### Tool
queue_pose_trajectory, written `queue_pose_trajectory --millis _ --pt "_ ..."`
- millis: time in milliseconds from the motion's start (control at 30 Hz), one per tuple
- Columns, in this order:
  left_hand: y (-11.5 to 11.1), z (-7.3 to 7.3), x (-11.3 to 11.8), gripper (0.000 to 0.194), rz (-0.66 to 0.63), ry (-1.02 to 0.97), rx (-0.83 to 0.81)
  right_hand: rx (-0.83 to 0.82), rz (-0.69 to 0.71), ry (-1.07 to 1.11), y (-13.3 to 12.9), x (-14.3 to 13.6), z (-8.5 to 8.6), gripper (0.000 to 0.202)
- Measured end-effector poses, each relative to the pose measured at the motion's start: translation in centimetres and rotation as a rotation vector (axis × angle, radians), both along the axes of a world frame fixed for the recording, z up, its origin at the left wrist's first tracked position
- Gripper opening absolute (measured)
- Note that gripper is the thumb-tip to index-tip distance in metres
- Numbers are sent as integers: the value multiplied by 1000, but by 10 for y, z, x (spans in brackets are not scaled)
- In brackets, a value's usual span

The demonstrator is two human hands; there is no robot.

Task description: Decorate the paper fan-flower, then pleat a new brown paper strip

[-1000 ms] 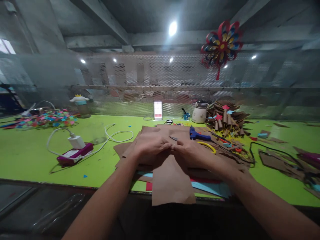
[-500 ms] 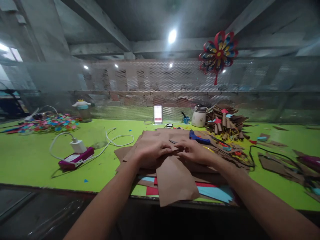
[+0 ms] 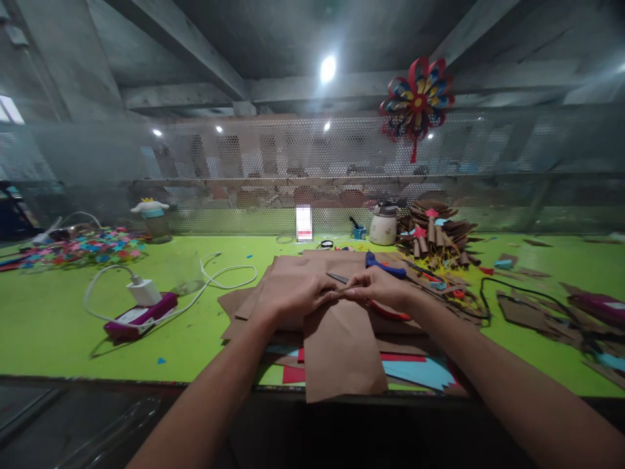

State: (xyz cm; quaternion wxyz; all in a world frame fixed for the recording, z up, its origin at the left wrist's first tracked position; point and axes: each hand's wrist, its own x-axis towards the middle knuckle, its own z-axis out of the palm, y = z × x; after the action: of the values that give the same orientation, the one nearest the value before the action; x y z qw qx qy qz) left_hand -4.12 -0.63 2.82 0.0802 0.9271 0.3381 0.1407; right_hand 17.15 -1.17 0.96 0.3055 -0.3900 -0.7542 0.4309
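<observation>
My left hand (image 3: 315, 294) and my right hand (image 3: 375, 286) meet over a stack of brown paper (image 3: 293, 267). Both pinch the far edge of a brown paper sheet (image 3: 342, 352), which looks folded or rolled there. The sheet's near end hangs past the front edge of the table. Scissors (image 3: 398, 312) with orange-red handles lie partly under my right hand, their blade tip showing behind my fingers. Just beyond that hand rests a blue glue gun (image 3: 385, 266). Red paper (image 3: 293, 374) and light blue paper (image 3: 417, 372) stick out below the stack.
A purple power strip (image 3: 141, 318) with a white charger (image 3: 145, 291) and looping cable lies left. Colourful paper stars (image 3: 92, 247) are heaped behind it. Rolled brown paper pieces (image 3: 434, 238), a white jug (image 3: 383, 225) and a lit phone (image 3: 303, 223) stand at the back. Brown scraps (image 3: 530, 316) lie right.
My fingers have drawn closer together along the sheet's far edge, now pinched narrower. The scissors' orange handles show more beneath my right hand. The whole view has shifted slightly.
</observation>
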Motion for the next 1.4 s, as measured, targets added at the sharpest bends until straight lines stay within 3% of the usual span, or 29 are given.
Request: queue_pose_trajectory --millis 233,700,933,1233,1400 --pt "-18 12 0 34 100 15 106 -70 -50 114 9 6 -6 37" --pt "-18 10 4 31 148 1 198 191 -87 136 14 8 -6 35" --pt "-23 13 6 31 190 15 184 266 1 -36 6 6 2 33" --pt "-27 21 1 34 133 -14 79 321 -58 -57 9 8 -4 34" --pt "-23 19 -1 35 127 34 115 256 60 -128 2 6 3 41"
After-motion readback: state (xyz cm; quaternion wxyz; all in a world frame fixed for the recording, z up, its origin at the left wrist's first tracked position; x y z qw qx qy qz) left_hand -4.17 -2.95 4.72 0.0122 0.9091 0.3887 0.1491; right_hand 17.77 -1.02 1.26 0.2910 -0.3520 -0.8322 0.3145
